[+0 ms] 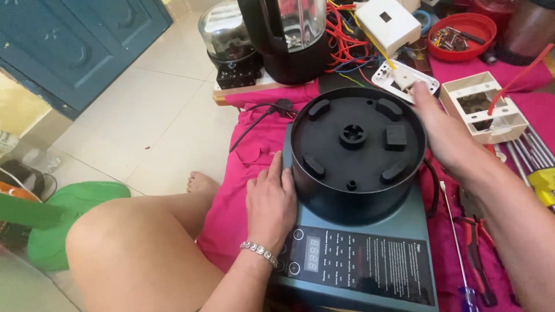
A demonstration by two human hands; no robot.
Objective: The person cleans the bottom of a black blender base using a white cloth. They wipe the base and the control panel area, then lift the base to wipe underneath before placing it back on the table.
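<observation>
A teal blender base (404, 222) lies on a pink cloth (243, 167), with its round black drive socket (354, 151) facing up and a dark control panel (358, 263) near me. My left hand (270, 199) presses flat against the socket's left wall, a bracelet on its wrist. My right hand (442, 133) rests on the socket's right rim, fingers spread, holding nothing.
A black blender jar (289, 34) and a smaller jar (226, 34) stand behind. Red wires (347, 40), white switch boxes (485, 107), a red bowl of screws (462, 34), screwdrivers (457, 237) and pliers (477, 254) lie at right. My bare knee (133, 248) is at left.
</observation>
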